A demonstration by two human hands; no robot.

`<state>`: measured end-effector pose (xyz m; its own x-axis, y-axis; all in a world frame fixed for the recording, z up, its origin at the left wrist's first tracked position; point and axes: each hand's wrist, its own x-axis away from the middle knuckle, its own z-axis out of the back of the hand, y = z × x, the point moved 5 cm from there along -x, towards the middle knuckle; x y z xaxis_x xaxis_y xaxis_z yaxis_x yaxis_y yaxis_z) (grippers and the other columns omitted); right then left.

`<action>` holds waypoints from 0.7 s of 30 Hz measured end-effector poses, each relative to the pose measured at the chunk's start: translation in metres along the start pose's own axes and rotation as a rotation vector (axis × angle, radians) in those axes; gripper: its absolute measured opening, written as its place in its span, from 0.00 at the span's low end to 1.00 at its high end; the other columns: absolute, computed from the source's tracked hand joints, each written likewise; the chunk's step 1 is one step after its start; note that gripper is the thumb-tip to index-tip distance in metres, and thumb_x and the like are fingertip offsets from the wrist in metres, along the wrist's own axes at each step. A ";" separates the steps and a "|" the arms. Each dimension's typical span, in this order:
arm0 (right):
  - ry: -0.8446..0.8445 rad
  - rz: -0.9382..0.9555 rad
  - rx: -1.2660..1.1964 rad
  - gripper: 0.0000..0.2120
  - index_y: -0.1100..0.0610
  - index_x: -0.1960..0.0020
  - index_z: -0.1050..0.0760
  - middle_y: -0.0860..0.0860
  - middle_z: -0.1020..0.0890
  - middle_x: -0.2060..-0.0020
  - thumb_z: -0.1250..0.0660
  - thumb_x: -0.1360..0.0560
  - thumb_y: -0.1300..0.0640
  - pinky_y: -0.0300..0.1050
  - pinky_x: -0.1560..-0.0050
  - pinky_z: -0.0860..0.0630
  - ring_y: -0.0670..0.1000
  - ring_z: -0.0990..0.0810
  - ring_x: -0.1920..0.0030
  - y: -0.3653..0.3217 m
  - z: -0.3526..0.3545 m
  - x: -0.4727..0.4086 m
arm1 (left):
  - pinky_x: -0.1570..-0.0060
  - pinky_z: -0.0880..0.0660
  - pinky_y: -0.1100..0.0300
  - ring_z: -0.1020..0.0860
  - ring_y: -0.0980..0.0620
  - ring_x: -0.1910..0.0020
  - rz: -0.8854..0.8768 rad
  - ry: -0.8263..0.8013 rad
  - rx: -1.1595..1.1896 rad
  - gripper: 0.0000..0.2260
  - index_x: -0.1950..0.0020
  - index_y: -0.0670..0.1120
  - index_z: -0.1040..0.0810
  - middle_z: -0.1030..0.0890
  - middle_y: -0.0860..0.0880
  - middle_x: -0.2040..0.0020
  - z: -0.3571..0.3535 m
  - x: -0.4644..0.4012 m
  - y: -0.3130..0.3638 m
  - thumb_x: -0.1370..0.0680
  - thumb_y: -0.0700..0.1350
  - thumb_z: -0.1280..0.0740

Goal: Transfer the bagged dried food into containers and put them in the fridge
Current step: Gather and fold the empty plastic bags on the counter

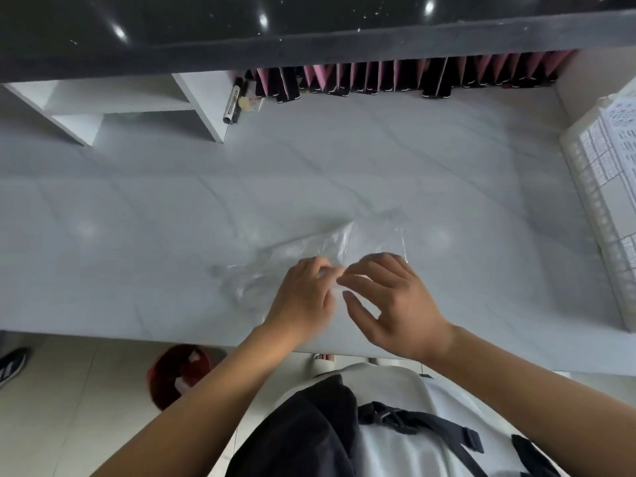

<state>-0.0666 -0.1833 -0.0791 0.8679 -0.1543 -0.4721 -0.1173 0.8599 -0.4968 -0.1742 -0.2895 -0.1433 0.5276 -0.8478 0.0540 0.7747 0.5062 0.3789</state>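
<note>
A clear, empty-looking plastic bag (330, 246) lies crumpled on the white marble counter (309, 173), near its front edge. My left hand (303, 297) and my right hand (392, 304) meet over the bag's near edge. The fingertips of both hands pinch the thin plastic between them at about the same spot. No dried food or container is in view.
A white shelf unit (137, 105) stands at the back left with a black marker (233, 105) beside it. Pink and black folders (413, 77) line the back under a dark ledge. A white lattice basket (602, 201) sits at the right. A red bin (179, 373) stands on the floor.
</note>
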 end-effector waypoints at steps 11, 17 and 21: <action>-0.603 -0.446 0.348 0.30 0.46 0.18 0.54 0.49 0.52 0.18 0.60 0.19 0.40 0.59 0.22 0.60 0.52 0.56 0.19 0.067 -0.074 0.007 | 0.40 0.33 0.53 0.26 0.45 0.42 0.389 0.302 0.291 0.17 0.42 0.49 0.19 0.24 0.48 0.43 -0.004 0.022 -0.036 0.21 0.50 0.44; -0.555 -0.451 0.408 0.30 0.45 0.18 0.56 0.50 0.51 0.18 0.59 0.18 0.37 0.61 0.23 0.61 0.53 0.56 0.19 0.065 -0.075 0.036 | 0.45 0.27 0.48 0.25 0.41 0.45 0.349 0.154 0.102 0.15 0.37 0.47 0.23 0.23 0.45 0.43 0.027 -0.004 -0.027 0.24 0.41 0.33; -0.550 -0.403 0.378 0.29 0.44 0.18 0.52 0.51 0.49 0.18 0.58 0.18 0.37 0.61 0.23 0.63 0.53 0.56 0.19 0.072 -0.074 0.029 | 0.45 0.25 0.51 0.30 0.47 0.37 0.261 -0.082 0.013 0.22 0.29 0.53 0.29 0.31 0.50 0.33 0.035 -0.043 -0.020 0.23 0.42 0.33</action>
<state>-0.0852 -0.1623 -0.1825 0.9349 -0.3113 0.1704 0.3444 0.9114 -0.2250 -0.2245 -0.2686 -0.1206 0.6786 -0.6991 0.2255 0.6114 0.7077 0.3541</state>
